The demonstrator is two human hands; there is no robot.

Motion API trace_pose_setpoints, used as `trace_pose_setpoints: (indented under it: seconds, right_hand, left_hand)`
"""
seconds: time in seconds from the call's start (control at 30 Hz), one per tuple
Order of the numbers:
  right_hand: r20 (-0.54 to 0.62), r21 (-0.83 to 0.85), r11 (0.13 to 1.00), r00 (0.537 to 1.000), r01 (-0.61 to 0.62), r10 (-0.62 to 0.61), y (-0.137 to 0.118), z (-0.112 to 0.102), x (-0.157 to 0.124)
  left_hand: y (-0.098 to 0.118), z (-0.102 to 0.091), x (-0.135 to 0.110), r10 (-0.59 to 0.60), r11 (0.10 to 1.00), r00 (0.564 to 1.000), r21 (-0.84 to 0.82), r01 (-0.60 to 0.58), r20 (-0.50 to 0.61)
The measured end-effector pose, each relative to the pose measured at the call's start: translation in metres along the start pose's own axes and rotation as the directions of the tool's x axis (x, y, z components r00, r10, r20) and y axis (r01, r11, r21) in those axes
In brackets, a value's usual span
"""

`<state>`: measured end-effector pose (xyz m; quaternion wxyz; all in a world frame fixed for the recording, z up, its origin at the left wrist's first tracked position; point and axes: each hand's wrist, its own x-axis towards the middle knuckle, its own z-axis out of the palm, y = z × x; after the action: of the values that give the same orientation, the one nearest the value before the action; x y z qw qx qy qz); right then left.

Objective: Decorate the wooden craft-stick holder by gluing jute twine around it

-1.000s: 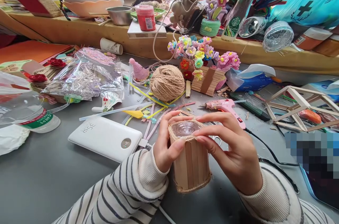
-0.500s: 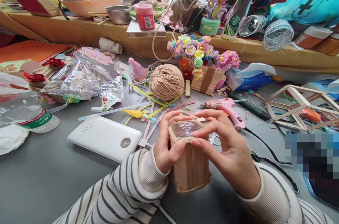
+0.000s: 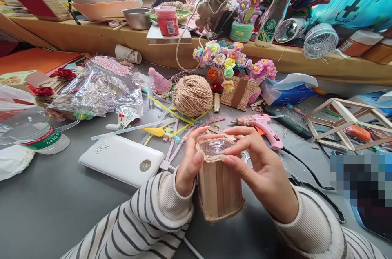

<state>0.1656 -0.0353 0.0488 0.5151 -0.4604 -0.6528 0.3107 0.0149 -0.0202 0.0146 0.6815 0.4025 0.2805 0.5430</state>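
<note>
Between my hands is a cup covered with wooden craft sticks (image 3: 221, 189), its clear ridged plastic end facing up. Twine (image 3: 216, 158) runs around the upper edge, and another band of it circles the bottom. My left hand (image 3: 190, 163) wraps the cup's left side, thumb near the upper edge. My right hand (image 3: 260, 169) pinches the twine at the right of the edge between thumb and fingers. Behind the cup lies a ball of jute twine (image 3: 192, 95). A pink hot glue gun (image 3: 260, 124) rests to the right, its nozzle pointing left.
A white power bank (image 3: 121, 161) with a cable lies left of my hands. Scissors (image 3: 246, 159) are partly hidden behind my right hand. A wooden stick frame (image 3: 343, 122) stands right; a plastic bottle (image 3: 39, 136) lies left. Pipe-cleaner flowers (image 3: 226, 61) stand behind the twine ball.
My left thumb has drawn back from the front of the twine edge toward the cup's left side. My right hand keeps its pinch, and the cup has barely shifted.
</note>
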Motion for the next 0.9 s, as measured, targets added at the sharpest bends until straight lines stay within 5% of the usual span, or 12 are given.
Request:
trace_pose_setpoints:
  seconds: [0.23, 0.67, 0.9]
  right_hand:
    - [-0.015, 0.006, 1.0, 1.0, -0.015, 0.015, 0.001, 0.0, -0.001]
    - [-0.089, -0.127, 0.99, 0.993, 0.067, -0.079, 0.002, 0.002, -0.001]
    - [-0.2, -0.055, 0.997, 0.978, 0.053, -0.063, 0.012, -0.002, 0.002]
  left_hand:
    - [0.004, 0.002, 0.002, -0.077, 0.996, 0.997, -0.054, 0.077, 0.002]
    - [0.0, 0.002, 0.005, 0.01, 0.996, 0.999, 0.093, -0.006, -0.047]
    - [0.002, -0.001, 0.008, -0.045, 0.999, 0.979, -0.009, 0.044, -0.199]
